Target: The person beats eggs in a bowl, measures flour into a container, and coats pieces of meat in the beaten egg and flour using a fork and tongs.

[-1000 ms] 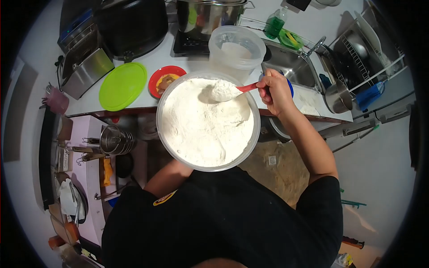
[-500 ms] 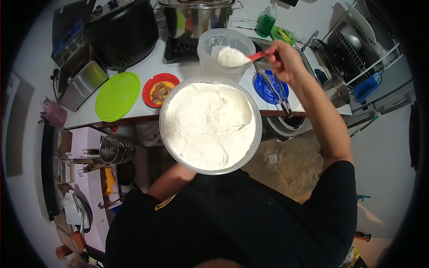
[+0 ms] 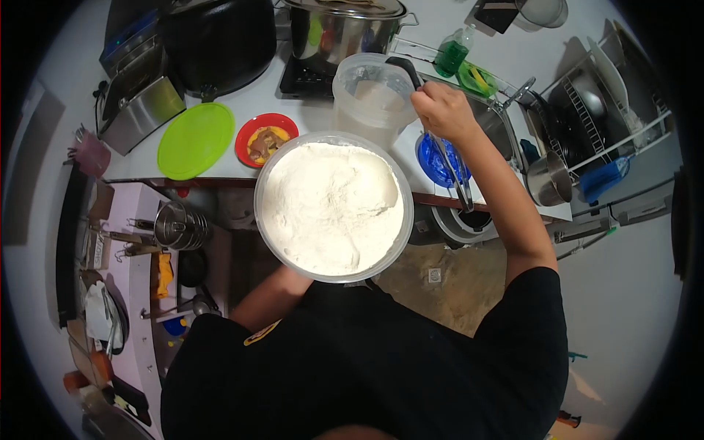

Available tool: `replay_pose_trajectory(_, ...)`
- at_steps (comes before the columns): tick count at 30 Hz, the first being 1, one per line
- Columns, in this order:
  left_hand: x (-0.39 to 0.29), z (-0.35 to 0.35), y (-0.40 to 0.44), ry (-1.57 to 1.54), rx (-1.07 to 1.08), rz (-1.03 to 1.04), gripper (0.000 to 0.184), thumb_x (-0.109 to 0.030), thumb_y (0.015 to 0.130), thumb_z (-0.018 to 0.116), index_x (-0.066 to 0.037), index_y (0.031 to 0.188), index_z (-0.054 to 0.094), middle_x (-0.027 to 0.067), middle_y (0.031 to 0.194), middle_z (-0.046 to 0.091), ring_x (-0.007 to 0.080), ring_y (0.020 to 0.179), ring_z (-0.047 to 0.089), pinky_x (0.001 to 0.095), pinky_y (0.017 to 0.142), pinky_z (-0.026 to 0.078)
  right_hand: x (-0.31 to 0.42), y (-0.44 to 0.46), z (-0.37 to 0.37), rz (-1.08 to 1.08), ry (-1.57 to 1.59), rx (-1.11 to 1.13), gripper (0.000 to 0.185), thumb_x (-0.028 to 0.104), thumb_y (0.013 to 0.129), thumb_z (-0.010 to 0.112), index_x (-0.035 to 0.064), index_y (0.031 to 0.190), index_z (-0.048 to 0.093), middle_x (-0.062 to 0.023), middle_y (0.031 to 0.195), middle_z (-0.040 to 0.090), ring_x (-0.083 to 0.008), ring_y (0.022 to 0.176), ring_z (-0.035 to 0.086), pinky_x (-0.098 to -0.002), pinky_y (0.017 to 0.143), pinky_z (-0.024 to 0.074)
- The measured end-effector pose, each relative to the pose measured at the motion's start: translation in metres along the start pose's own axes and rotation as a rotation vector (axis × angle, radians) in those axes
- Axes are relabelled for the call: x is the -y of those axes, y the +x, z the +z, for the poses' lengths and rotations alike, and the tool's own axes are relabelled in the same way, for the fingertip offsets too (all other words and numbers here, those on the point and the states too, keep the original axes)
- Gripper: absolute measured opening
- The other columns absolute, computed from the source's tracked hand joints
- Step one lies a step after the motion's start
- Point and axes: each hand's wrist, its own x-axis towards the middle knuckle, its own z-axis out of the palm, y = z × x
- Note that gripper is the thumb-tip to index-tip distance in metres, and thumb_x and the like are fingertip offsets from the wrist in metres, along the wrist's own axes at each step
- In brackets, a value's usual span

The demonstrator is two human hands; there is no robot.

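A round clear tub [image 3: 334,277] full of white powder is held in front of the counter's edge. My left hand [image 3: 299,280] supports it from below, with its fingers hidden under the tub. My right hand [image 3: 442,110] is closed on the spoon, whose dark bowl [image 3: 405,70] is turned over at the rim of a second clear container [image 3: 370,121]. No powder shows on the spoon. That container stands behind the tub, with some pale contents visible inside.
A red bowl [image 3: 244,147] with yellow and brown food and a green lid [image 3: 196,141] lie left on the counter. Metal tongs [image 3: 462,183] rest across a blue plate [image 3: 433,165] at right. Behind stand a steel pot [image 3: 345,33], a black pot [image 3: 216,48] and a sink [image 3: 493,121].
My right hand has carried the heaped spoon back from the powder tub to the second container and turned it over. The powder is gone from the spoon. The tub stays held up.
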Motion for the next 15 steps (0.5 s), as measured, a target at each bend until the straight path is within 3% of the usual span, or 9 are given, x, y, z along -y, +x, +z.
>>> replay_pose_trajectory(3, 0.004, 0.000, -0.001, -0.005, -0.007, 0.027, 0.062, -0.057, 0.081, 0.043, -0.011, 0.123, 0.044, 0.0097, 0.128, 0.043, 0.0249, 0.118, 0.041, 0.0428, 0.096, 0.033, 0.001, -0.001, -0.020, 0.218, 0.186, -0.129, 0.012, 0.004, 0.062, 0.058, 0.0078, 0.065, 0.047, -0.0085, 0.059, 0.045, -0.0248, 0.052, 0.050, -0.0321, 0.044, 0.0401)
replay_pose_trajectory(5, 0.008, -0.002, -0.003, -0.011, -0.009, 0.058, 0.062, -0.057, 0.081, 0.043, -0.011, 0.123, 0.044, 0.0098, 0.128, 0.043, 0.0249, 0.118, 0.041, 0.0427, 0.096, 0.033, 0.028, 0.008, -0.043, 0.595, 0.274, -0.362, 0.012, 0.000, 0.066, 0.060, 0.0031, 0.059, 0.050, -0.0079, 0.052, 0.047, -0.0172, 0.043, 0.044, -0.0257, 0.044, 0.0370)
replay_pose_trajectory(6, 0.007, -0.004, -0.009, -0.014, -0.016, 0.073, 0.062, -0.057, 0.081, 0.043, -0.011, 0.123, 0.044, 0.0098, 0.128, 0.043, 0.0249, 0.118, 0.041, 0.0427, 0.096, 0.032, 0.036, 0.007, -0.048, 0.542, 0.423, -0.456, 0.010, -0.002, 0.067, 0.060, -0.0001, 0.061, 0.052, -0.0071, 0.053, 0.050, -0.0113, 0.044, 0.044, -0.0239, 0.044, 0.0358)
replay_pose_trajectory(9, 0.007, -0.009, -0.029, -0.012, -0.044, 0.106, 0.063, -0.057, 0.081, 0.043, -0.011, 0.123, 0.044, 0.0099, 0.128, 0.043, 0.0250, 0.118, 0.041, 0.0426, 0.096, 0.032, 0.076, -0.015, -0.039, 0.730, 1.044, -0.224, 0.016, -0.004, 0.066, 0.059, -0.0018, 0.058, 0.046, -0.0050, 0.054, 0.051, -0.0087, 0.047, 0.044, -0.0218, 0.046, 0.0354)
replay_pose_trajectory(10, 0.006, -0.009, -0.036, -0.006, -0.047, 0.113, 0.063, -0.057, 0.081, 0.043, -0.011, 0.123, 0.044, 0.0099, 0.128, 0.043, 0.0250, 0.118, 0.041, 0.0426, 0.096, 0.032, 0.096, -0.014, -0.036, 0.797, 1.098, -0.168, 0.017, -0.004, 0.066, 0.059, -0.0017, 0.057, 0.044, -0.0054, 0.054, 0.051, -0.0087, 0.047, 0.044, -0.0216, 0.046, 0.0342)
replay_pose_trajectory(12, 0.002, -0.015, -0.047, -0.004, -0.061, 0.133, 0.063, -0.057, 0.081, 0.043, -0.011, 0.123, 0.044, 0.0099, 0.128, 0.043, 0.0250, 0.118, 0.041, 0.0425, 0.096, 0.032, 0.111, -0.022, -0.021, 0.645, 0.968, -0.137, 0.015, -0.004, 0.066, 0.060, -0.0009, 0.059, 0.046, -0.0075, 0.052, 0.048, -0.0112, 0.045, 0.046, -0.0268, 0.043, 0.0338)
replay_pose_trajectory(15, -0.008, -0.023, -0.059, -0.007, -0.078, 0.162, 0.063, -0.057, 0.081, 0.043, -0.011, 0.123, 0.044, 0.0100, 0.128, 0.043, 0.0250, 0.118, 0.041, 0.0424, 0.097, 0.032, 0.121, -0.009, -0.026, 0.311, 0.846, -0.143, 0.014, -0.009, 0.063, 0.061, -0.0012, 0.062, 0.049, -0.0104, 0.055, 0.050, -0.0174, 0.043, 0.046, -0.0271, 0.041, 0.0342)
